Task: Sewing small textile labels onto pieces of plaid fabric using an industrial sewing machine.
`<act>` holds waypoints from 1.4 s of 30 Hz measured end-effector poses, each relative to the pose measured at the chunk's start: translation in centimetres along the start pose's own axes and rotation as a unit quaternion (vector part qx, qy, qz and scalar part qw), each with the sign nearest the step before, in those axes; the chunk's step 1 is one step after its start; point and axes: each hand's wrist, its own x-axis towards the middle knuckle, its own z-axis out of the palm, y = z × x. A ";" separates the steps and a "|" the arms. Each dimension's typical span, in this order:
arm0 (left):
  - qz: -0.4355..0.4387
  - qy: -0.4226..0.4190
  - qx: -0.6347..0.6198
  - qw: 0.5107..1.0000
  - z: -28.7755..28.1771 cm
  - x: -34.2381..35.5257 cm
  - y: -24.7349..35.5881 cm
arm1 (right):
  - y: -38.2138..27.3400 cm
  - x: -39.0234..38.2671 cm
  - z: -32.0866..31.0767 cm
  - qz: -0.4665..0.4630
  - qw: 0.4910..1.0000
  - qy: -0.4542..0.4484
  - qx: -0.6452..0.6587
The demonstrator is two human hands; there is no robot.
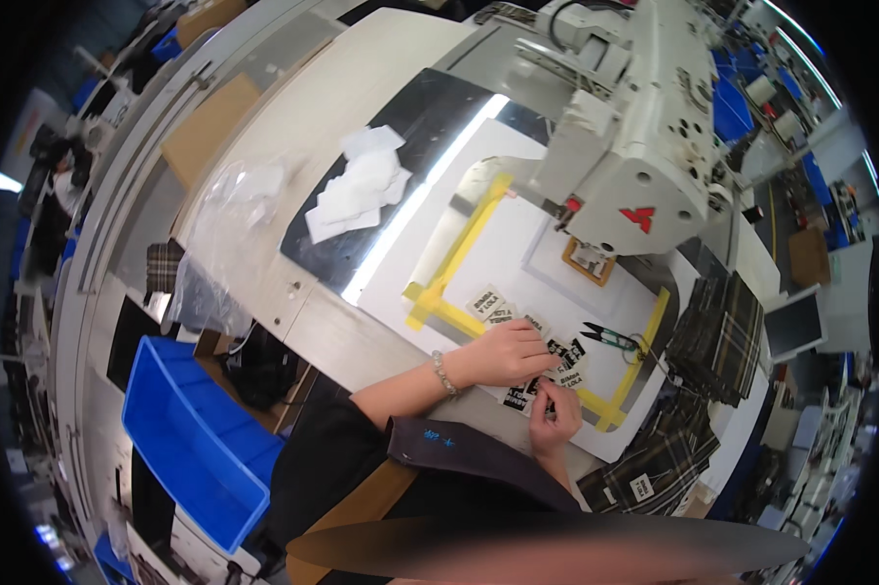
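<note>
My left hand (511, 353), with a beaded bracelet on its wrist, reaches in over a group of small labels. Its fingers are curled and pinched together beside a dark label (563, 353). Just below and to the right, my right hand (554, 417) is also closed, thumb and finger pinched at a label's edge; what it grips is partly hidden. More labels, white with dark print, lie around both hands, one white label (486, 302) above the left hand. Small thread snips (610, 336) with dark handles rest to the right of the labels.
A sewing machine head (634, 185) stands over the white work plate, which is edged with yellow tape (459, 249). White pieces (362, 185) are piled at the far left. Folded plaid fabric (717, 336) stacks at right; a blue bin (191, 444) sits lower left.
</note>
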 end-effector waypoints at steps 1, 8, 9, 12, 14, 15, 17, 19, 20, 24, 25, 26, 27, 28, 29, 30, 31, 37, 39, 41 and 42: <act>0.006 0.007 -0.006 1.000 0.0 -0.1 0.1 | -0.1 -0.2 0.0 -0.012 0.999 -0.027 0.021; 0.030 0.064 -0.008 0.997 0.6 -0.3 -0.2 | 0.4 -0.4 0.8 -0.051 0.995 -0.036 -0.078; 0.026 0.067 -0.005 0.997 0.3 -0.3 -0.2 | 0.4 -0.3 0.8 -0.052 0.995 -0.039 -0.080; 0.022 0.084 0.006 0.996 -0.5 -0.1 -0.2 | 0.4 -0.3 0.7 -0.028 0.996 -0.044 -0.075; 0.039 0.114 0.033 0.992 -1.4 0.0 0.1 | 0.1 0.0 0.8 -0.018 0.997 -0.038 -0.070; 0.041 0.116 0.030 0.992 -2.2 0.2 0.4 | -0.1 0.1 0.7 0.006 0.998 -0.039 -0.055; 0.023 0.155 0.053 0.986 -4.3 0.1 0.6 | -0.3 0.3 0.7 0.030 0.998 -0.034 -0.045; -0.005 0.154 0.076 0.985 -5.9 -1.0 0.4 | -0.2 0.8 0.6 0.059 0.997 -0.053 -0.010; -0.040 0.149 0.107 0.982 -7.0 -1.7 0.3 | -0.3 1.1 0.7 0.058 0.997 -0.048 -0.014; -0.206 0.168 0.217 0.939 -11.8 -5.1 -1.6 | -0.7 2.1 0.8 0.051 0.996 -0.069 -0.008; -0.276 0.171 0.224 0.919 -13.4 -6.1 -2.4 | -0.8 2.4 0.9 0.030 0.996 -0.084 -0.013; -0.331 0.174 0.245 0.895 -14.6 -7.0 -3.3 | -0.7 2.4 0.9 0.033 0.996 -0.078 -0.015; -0.351 0.189 0.263 0.879 -15.7 -8.0 -4.4 | -0.7 2.5 1.0 0.038 0.996 -0.074 -0.020; -0.413 0.197 0.248 0.854 -16.9 -9.4 -5.0 | -0.9 2.8 1.2 0.029 0.997 -0.075 -0.011; -0.406 0.218 0.274 0.845 -17.7 -10.7 -6.1 | -0.9 2.8 1.1 0.020 0.997 -0.074 -0.005; -0.424 0.216 0.263 0.839 -18.6 -11.5 -7.1 | -0.4 2.7 1.2 0.019 0.997 -0.075 -0.003; -0.423 0.216 0.260 0.841 -19.3 -12.0 -8.0 | -0.3 2.7 1.3 0.020 0.997 -0.073 -0.006; -0.560 0.121 0.143 0.807 -21.9 -14.0 -13.0 | -1.0 2.9 1.1 -0.012 0.998 -0.048 -0.046; -0.570 0.077 0.157 0.803 -23.0 -12.6 -12.5 | -1.0 3.0 0.9 -0.030 0.998 -0.024 -0.042; -0.591 0.040 0.116 0.798 -23.1 -12.3 -13.2 | -0.9 2.7 0.5 -0.027 0.998 -0.009 -0.056; -0.605 0.042 0.119 0.786 -23.0 -12.4 -13.4 | -0.7 2.8 0.3 -0.034 0.998 0.000 -0.050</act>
